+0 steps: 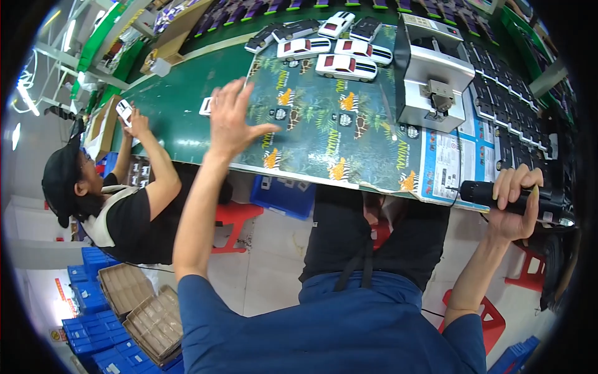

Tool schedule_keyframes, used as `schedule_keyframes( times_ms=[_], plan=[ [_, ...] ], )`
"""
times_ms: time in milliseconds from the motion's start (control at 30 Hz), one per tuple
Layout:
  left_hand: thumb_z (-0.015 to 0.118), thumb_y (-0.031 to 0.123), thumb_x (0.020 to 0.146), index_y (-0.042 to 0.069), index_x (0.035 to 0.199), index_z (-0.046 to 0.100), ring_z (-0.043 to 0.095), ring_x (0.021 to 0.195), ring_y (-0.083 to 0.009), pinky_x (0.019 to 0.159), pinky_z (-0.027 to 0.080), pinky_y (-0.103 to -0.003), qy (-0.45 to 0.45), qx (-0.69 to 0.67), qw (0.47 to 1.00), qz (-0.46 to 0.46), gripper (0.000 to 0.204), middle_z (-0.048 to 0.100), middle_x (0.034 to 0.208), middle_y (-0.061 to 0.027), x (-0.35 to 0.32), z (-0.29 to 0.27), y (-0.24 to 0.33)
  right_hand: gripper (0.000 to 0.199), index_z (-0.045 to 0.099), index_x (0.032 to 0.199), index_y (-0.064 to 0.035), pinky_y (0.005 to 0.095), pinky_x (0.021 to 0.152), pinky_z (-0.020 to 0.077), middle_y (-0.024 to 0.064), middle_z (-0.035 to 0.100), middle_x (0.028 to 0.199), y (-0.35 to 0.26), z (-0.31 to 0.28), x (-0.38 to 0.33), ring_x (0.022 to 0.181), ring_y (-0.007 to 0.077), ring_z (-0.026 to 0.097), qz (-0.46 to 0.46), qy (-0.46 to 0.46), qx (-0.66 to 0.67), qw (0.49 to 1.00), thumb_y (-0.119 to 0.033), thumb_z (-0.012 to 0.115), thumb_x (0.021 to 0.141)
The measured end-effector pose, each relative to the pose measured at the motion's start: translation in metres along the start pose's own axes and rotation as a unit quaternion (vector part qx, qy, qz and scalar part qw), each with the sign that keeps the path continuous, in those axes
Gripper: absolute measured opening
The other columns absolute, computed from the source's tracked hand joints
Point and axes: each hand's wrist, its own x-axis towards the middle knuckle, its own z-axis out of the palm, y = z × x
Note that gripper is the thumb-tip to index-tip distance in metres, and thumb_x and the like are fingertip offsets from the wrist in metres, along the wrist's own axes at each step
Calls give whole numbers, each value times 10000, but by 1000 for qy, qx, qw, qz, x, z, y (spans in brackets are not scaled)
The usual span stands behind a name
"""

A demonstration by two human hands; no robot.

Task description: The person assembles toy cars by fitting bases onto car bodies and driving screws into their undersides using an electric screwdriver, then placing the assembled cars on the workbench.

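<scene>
My left hand is over the green table with its fingers spread and nothing in them. Partly hidden behind its fingers lies a small white piece, perhaps the end of a toy car. At the table's right front edge, my right hand is wrapped round a black electric screwdriver, whose tip points left. Several white toy cars with dark stripes stand together at the back of the printed mat. Black car undersides show among them.
A grey metal machine stands on the right, beside rows of black car chassis. Left of me, a seated co-worker holds a white car body. Below the table are a blue bin and a red stool.
</scene>
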Motion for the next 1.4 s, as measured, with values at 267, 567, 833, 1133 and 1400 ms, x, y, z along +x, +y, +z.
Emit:
schedule_keyframes(
  times_ms=[267, 567, 833, 1133, 1400],
  plan=[
    [727, 53, 774, -13, 1043, 631, 638, 834, -324, 707, 518, -375, 81, -458, 885, -17, 293, 646, 981, -162, 64, 41, 260, 186, 518, 966, -14, 308, 550, 489, 55, 494, 676, -20, -5, -1, 501, 139, 500, -29, -22, 44, 998, -181, 556, 894],
    [723, 381, 830, -124, 1203, 501, 628, 996, -435, 822, 505, -491, -207, -410, 879, -129, 666, 624, 1102, -294, 192, 95, 426, 290, 488, 914, -31, 264, 510, 474, 40, 511, 664, -83, -40, -21, 453, 110, 505, -38, 46, -25, 998, -276, 635, 864],
    [825, 119, 695, -49, 1082, 569, 680, 820, -177, 721, 530, -289, -165, -650, 706, -230, 494, 699, 907, -136, 178, 114, 443, 291, 496, 970, -15, 269, 504, 464, 47, 511, 687, -88, -51, -17, 479, 122, 506, -41, 63, -31, 997, -263, 622, 886],
    [686, 50, 893, 0, 1161, 550, 616, 912, -108, 822, 509, -263, -29, -832, 487, -263, 305, 652, 1023, -65, 104, 50, 360, 286, 553, 958, -47, 289, 596, 398, 7, 484, 733, -87, -16, 44, 538, 81, 448, -191, -15, -44, 981, -327, 499, 968],
    [542, 123, 983, 1, 1162, 495, 694, 921, -265, 781, 606, -416, 6, -816, 425, -393, 221, 660, 1065, -192, 33, 39, 261, 114, 585, 900, 27, 299, 550, 499, 80, 564, 648, 32, 71, 99, 510, 148, 566, -181, -14, -203, 962, -73, 639, 898]
  ],
)
